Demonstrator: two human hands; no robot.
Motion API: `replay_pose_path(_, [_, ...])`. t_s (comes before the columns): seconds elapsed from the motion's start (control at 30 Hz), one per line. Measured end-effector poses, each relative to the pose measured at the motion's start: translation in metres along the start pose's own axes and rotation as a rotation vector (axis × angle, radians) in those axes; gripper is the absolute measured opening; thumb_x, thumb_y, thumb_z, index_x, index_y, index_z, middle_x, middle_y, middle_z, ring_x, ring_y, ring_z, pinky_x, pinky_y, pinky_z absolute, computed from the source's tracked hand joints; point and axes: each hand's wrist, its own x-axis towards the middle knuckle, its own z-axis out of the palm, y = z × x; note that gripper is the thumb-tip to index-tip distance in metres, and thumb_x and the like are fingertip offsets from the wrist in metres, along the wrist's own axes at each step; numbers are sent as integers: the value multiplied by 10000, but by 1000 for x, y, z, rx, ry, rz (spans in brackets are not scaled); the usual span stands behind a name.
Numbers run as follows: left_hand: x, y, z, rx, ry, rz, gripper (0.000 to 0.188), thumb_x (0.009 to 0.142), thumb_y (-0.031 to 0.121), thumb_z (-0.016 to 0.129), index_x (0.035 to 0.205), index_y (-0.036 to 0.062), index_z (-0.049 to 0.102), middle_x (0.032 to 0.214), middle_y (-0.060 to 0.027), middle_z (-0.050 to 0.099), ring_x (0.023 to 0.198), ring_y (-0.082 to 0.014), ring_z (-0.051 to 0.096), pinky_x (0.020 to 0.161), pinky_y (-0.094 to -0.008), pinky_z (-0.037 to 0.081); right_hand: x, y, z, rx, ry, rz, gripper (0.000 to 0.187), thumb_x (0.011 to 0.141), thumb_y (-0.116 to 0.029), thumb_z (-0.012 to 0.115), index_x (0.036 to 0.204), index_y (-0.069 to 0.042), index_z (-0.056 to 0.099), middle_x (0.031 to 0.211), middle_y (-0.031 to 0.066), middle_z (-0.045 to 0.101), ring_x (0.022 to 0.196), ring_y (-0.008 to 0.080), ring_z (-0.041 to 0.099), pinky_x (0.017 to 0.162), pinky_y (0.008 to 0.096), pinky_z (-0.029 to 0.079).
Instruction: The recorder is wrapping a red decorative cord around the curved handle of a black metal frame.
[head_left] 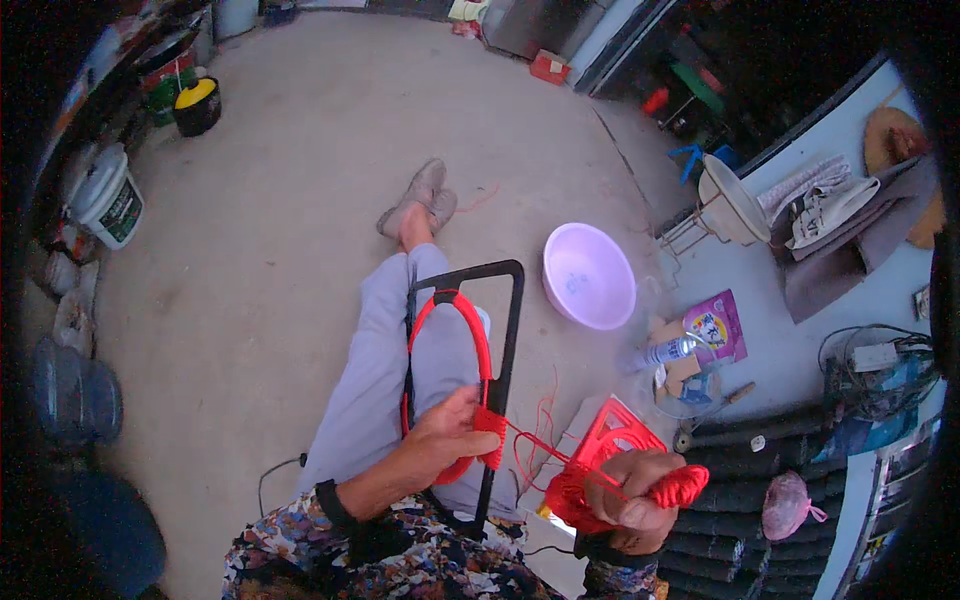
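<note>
Across my lap stands a black rectangular frame [513, 320] with a large ring [478, 335] inside it, partly wrapped in red cord. My left hand [435, 440] is closed on a dense band of red wrapping [488, 437] at the ring's right side, near the frame's right bar. A red cord [540, 440] runs from that band to my right hand [635, 500], which grips a bundle of red cord [680, 487]. Part of the bundle is hidden behind the fingers. Just beyond that hand is a red openwork plastic piece [612, 432].
On the floor to the right stands a lilac basin [590, 277], near a purple packet [717, 327] and a spray can [668, 350]. Dark rolls [740, 500] lie at the lower right. White [118, 205] and dark [197, 107] buckets line the left side.
</note>
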Motion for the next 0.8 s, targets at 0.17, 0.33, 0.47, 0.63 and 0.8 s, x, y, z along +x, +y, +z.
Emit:
replay_pose_path(0.17, [-19,15,-19,48,94,181,636,763,65,692,1317,21,384,1110,-85,532,1040,-144,495,833,-289,442,-17,1,-21,-121,171,199,327,587,-331,799,632,-62,617,662,61,612,647,223,591,650,355,466])
replay_pose_path(0.33, [-29,38,-15,588,198,533,493,749,109,709,1196,34,515,1091,-91,555,997,-186,536,839,-314,449,-11,1,-20,-176,242,182,348,567,-288,815,711,-36,623,703,52,589,686,199,568,698,350,460])
replay_pose_path(0.47, [-26,64,15,992,99,832,394,728,128,718,1087,33,587,1035,-107,576,954,-242,552,840,-361,432,-1,-10,-14,-184,193,216,336,560,-257,807,724,-23,631,713,68,605,696,202,578,698,350,460])
replay_pose_path(0.63, [-18,57,28,1141,-22,831,272,737,103,706,985,21,629,956,-100,612,938,-261,565,853,-376,429,16,-20,-3,-263,76,132,291,566,-211,781,708,-6,630,687,63,614,640,184,575,646,327,464])
replay_pose_path(0.8, [-16,53,20,663,66,670,100,799,51,662,886,2,650,908,-70,620,881,-199,583,796,-330,462,33,-8,6,-152,281,244,135,666,-72,713,626,-19,596,613,9,562,528,112,522,522,277,430])
